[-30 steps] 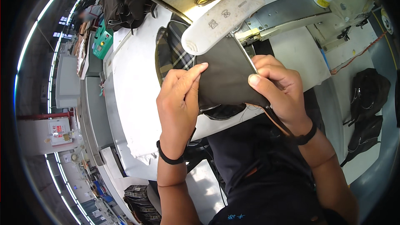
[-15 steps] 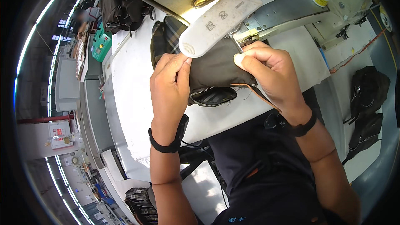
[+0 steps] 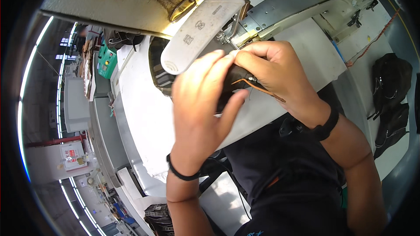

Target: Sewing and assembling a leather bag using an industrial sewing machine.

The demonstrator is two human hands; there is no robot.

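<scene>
A dark fabric bag piece (image 3: 235, 75) with a plaid lining (image 3: 162, 73) lies on the white work table, under the head of a sewing machine (image 3: 288, 14). My right hand (image 3: 280, 72) pinches the bag piece's edge near the machine's foot, where a zipper's teeth show. An orange-brown strip (image 3: 261, 88) trails from the piece beneath this hand. My left hand (image 3: 199, 105) lies over the bag piece, fingers stretched and thumb apart, the fingertips close to my right thumb. It hides much of the fabric and the zipped opening.
A long white rounded plastic piece (image 3: 199, 32) hangs over the work from the machine. Dark bags (image 3: 390, 83) lie at the right. A green box (image 3: 107, 59) stands at the left beyond the white table (image 3: 146, 124). Plaid fabric (image 3: 158, 218) sits low at the left.
My left hand has let go of the fabric's left side and moved right, across it toward my right hand. My right hand keeps its pinch, a little further left. The whole view has shifted.
</scene>
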